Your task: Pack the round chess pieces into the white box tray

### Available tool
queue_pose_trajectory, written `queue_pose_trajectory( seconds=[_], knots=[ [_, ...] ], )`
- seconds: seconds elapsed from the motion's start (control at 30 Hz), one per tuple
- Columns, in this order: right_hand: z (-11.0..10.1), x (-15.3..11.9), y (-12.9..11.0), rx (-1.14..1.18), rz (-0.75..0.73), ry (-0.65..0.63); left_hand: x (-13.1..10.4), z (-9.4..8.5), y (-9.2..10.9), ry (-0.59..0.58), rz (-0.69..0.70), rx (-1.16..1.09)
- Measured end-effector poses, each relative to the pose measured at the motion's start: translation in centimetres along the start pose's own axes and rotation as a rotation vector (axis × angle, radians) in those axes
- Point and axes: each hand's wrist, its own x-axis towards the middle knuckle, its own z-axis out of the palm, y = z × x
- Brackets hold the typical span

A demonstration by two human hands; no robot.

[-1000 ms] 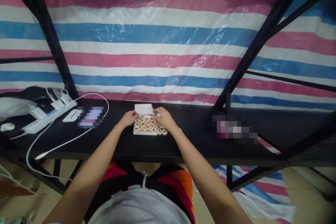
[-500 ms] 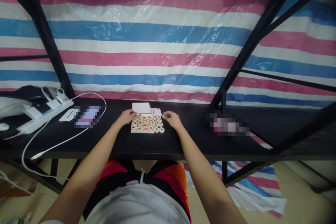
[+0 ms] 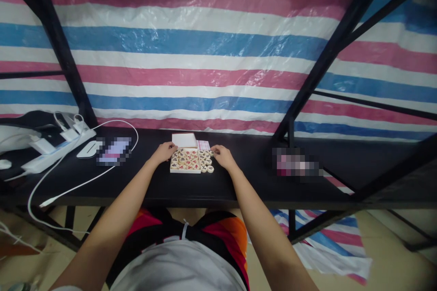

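A white box full of round pieces with red and black characters lies on the black table. My left hand grips the box's upper left corner, fingers bent. Beside the box's right wall, several loose round pieces stand in rows on the table. My right hand is at the upper right of these rows, its closed fingertips on a round piece there. Behind the box lie a white lid and a pink-and-white checked sheet.
On the left of the table are a power strip with plugs, a white cable and a blurred phone. A blurred pink object lies right. Black frame bars rise on both sides.
My right hand has shifted slightly left, bringing the piece at its fingertips closer to the rows of loose pieces. My left hand has stayed at the box corner.
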Motion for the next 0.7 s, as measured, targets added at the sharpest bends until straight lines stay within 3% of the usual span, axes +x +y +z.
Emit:
queue_pose_trajectory(
  seconds=[0.17, 0.33, 0.53, 0.7],
  knots=[
    [-0.4, -0.2, -0.3, -0.038, 0.001, 0.007, 0.0, 0.0, 0.0, 0.000, -0.011, 0.007],
    [-0.8, -1.2, -4.4, -0.254, -0.131, 0.110, -0.1, -0.1, 0.1, 0.003, 0.007, 0.016],
    [0.4, -2.9, -9.7, -0.230, -0.602, -0.183, -0.1, -0.2, 0.3, 0.006, 0.019, 0.032],
    [0.5, -3.4, -10.3, -0.210, -0.684, -0.247, -0.2, -0.1, 0.4, 0.009, 0.016, 0.025]
  ],
)
